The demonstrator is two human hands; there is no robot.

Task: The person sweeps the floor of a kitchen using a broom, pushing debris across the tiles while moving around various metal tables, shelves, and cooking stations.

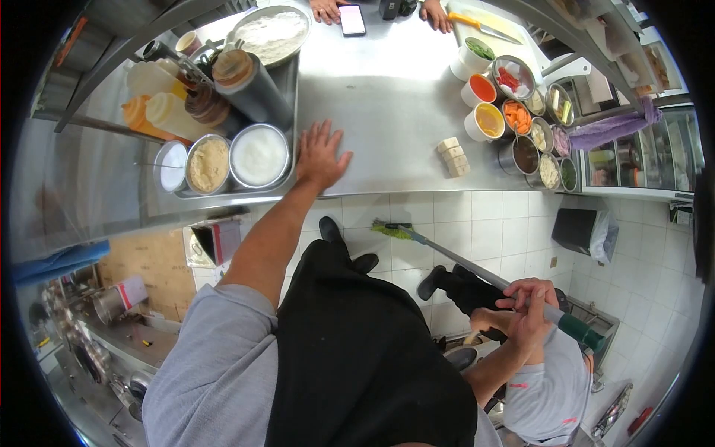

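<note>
My left hand (322,158) rests flat on the steel counter (380,127) with its fingers spread, beside a round metal tin of white granules (259,155). To the right, my right hand (530,307) is wrapped round the grey handle of a broom (477,270), near its green end. The broom slants down to the floor, where its green bristles (391,230) lie below the counter's front edge. A tin of pale yellow powder (208,165) stands next to the white granules.
Squeeze bottles (170,115) and a bowl of flour (272,33) stand left. Containers of cut vegetables (517,117) and pale blocks (453,157) sit right. Across the counter are another person's hands (328,10), a phone (352,20) and a knife (484,27). A co-worker (547,395) stands close at my right.
</note>
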